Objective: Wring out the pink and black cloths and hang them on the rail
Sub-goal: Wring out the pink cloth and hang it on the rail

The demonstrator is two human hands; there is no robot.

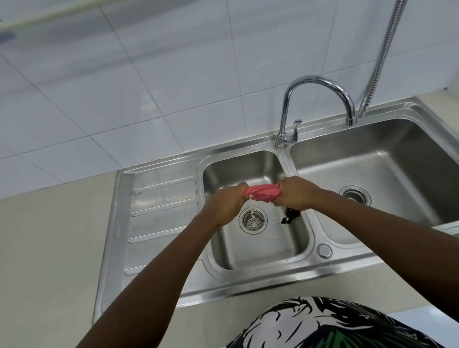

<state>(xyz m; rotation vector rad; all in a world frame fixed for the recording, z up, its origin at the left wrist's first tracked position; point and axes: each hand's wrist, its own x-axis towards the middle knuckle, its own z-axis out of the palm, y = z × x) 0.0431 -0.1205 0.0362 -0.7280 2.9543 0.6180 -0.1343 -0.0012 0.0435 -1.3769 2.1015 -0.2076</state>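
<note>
The pink cloth (262, 192) is bunched into a short twisted roll above the small left basin of the steel sink (177, 291). My left hand (226, 204) grips its left end and my right hand (296, 193) grips its right end. A thin stream of water falls from the cloth toward the drain (253, 221). The black cloth (289, 215) lies crumpled on the basin floor, partly hidden under my right hand. The white rail (81, 9) runs along the tiled wall at the top left, blurred.
A curved chrome tap (317, 80) stands behind the divider, its spout over the large right basin (401, 167). A metal hose (387, 40) hangs on the right. A ribbed draining board (163, 211) lies left of the small basin, with beige counter (44, 254) beyond.
</note>
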